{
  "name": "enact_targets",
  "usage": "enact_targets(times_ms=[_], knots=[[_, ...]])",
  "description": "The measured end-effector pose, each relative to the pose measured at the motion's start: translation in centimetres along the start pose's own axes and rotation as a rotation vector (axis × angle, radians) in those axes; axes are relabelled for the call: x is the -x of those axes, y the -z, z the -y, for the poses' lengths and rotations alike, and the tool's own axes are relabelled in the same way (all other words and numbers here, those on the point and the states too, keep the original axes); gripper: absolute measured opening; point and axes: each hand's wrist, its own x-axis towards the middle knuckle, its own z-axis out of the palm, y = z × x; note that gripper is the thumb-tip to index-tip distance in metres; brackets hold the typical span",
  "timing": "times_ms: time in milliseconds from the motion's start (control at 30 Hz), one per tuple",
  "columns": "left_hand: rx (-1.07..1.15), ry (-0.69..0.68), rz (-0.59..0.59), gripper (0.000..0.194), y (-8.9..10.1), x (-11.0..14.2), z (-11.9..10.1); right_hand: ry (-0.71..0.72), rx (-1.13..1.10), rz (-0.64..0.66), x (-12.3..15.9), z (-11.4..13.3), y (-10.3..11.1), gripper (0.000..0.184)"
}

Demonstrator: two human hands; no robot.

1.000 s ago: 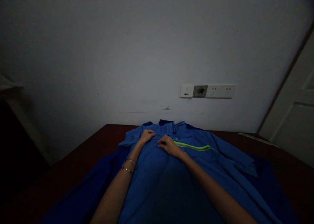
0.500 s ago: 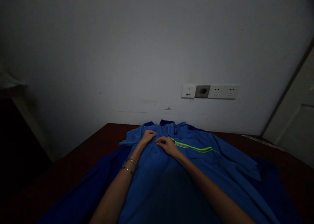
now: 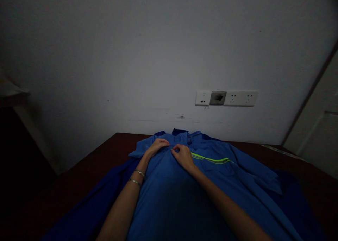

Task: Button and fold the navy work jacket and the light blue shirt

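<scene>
A light blue work shirt (image 3: 158,198) lies spread out, front side up, with its collar (image 3: 195,135) toward the wall. My left hand (image 3: 157,146) pinches the cloth of the chest just below the collar. Close beside it, my right hand (image 3: 183,157) has thumb and forefinger pressed together on the front of the same shirt. The fingertips are near each other, and any small thing between them is too dim to make out. A yellow-green reflective stripe (image 3: 211,160) crosses the chest to the right of my right hand.
Under the shirt is a darker blue garment (image 3: 105,188), its sleeves showing at both sides. Both rest on a dark red-brown table (image 3: 116,146) against a white wall. Wall sockets (image 3: 240,98) sit above the table; a pale door (image 3: 322,121) stands at right.
My right hand has shifted slightly right and away from me, and its finger pinch looks tighter. My left hand has moved slightly left. The shirt lies almost as before.
</scene>
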Motion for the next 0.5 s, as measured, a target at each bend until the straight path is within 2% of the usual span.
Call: enact_targets(times_ms=[167, 367, 500], knots=[[-0.07, 0.048, 0.065, 0.032, 0.4, 0.2, -0.2, -0.005, 0.15, -0.023, 0.3, 0.2, 0.1, 0.017], [-0.127, 0.017, 0.094, 0.03, 0.6, 0.3, -0.2, 0.141, 0.09, -0.035, 0.5, -0.6, -0.1, 0.014], [-0.145, 0.044, 0.097, 0.029, 0.5, 0.5, -0.5, 0.166, 0.112, -0.03, 0.6, -0.7, -0.1, 0.013]])
